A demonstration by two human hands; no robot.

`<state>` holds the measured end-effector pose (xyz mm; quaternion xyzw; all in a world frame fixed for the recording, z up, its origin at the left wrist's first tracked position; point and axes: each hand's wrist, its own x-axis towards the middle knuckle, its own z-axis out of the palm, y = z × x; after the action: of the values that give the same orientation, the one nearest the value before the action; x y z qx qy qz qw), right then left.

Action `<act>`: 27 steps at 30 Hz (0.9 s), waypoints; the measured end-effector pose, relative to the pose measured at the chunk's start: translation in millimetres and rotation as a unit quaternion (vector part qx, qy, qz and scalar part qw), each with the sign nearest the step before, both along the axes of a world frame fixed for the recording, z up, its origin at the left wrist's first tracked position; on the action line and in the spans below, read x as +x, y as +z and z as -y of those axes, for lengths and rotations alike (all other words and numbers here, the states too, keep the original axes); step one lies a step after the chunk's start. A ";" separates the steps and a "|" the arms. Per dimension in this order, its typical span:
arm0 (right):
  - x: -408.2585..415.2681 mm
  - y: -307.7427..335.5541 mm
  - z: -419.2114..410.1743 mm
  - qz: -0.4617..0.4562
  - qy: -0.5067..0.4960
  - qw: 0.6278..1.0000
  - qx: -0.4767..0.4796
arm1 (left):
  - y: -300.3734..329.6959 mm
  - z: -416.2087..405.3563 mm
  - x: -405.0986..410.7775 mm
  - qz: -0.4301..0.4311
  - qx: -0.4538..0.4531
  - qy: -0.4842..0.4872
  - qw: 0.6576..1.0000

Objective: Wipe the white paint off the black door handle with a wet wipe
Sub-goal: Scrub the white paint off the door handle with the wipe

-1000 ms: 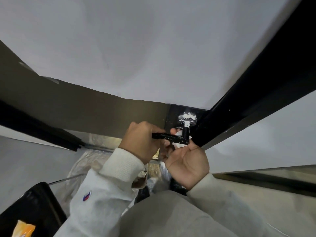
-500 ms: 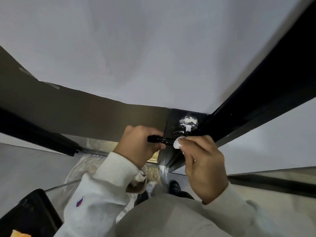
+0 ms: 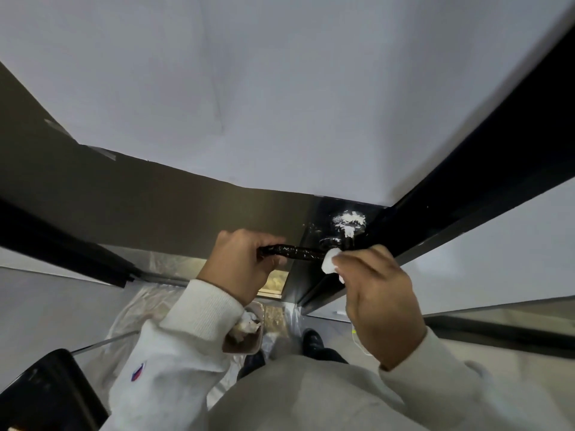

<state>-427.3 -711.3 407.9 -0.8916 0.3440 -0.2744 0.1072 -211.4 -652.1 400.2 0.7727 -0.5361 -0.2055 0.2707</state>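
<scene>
Fingers (image 3: 357,262) of the right hand (image 3: 382,303) are pressed together on a small white wet wipe (image 3: 330,265), and I see the wipe bunched into a ball at the fingertips. The wipe touches the right end of the black door handle (image 3: 298,252), just where the lever meets its round base. The left hand (image 3: 245,262) is closed around the other end of the handle, with the fingers curled over the bar, so I see only the middle part of the lever between the 2 hands. This visible part is black with small white flecks on it.

The handle sits on a black plate (image 3: 314,237) of the door. Just above the base of the handle I see a patch of white paint (image 3: 348,220), with more small specks to its left. The wipe is below this patch and does not touch it. A black door edge (image 3: 466,181) runs up to the right from the handle, and a large white panel (image 3: 280,88) fills the top of the view.

Both arms wear light sleeves; the left sleeve (image 3: 174,353) has a small logo. Below the left wrist I see a small bin (image 3: 245,337) with crumpled white material inside, standing on a clear plastic sheet (image 3: 140,312) on the floor. A dark shoe (image 3: 312,339) is near the bin.
</scene>
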 end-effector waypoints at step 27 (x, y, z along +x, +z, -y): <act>1.8 1.6 9.6 0.024 -0.151 0.988 -0.035 | 4.4 5.5 4.9 0.004 0.000 -0.027 1.000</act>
<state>-425.5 -720.9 409.5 -0.8257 0.4623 -0.3207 0.0412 -206.5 -657.7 404.6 0.7588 -0.5580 -0.2093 0.2630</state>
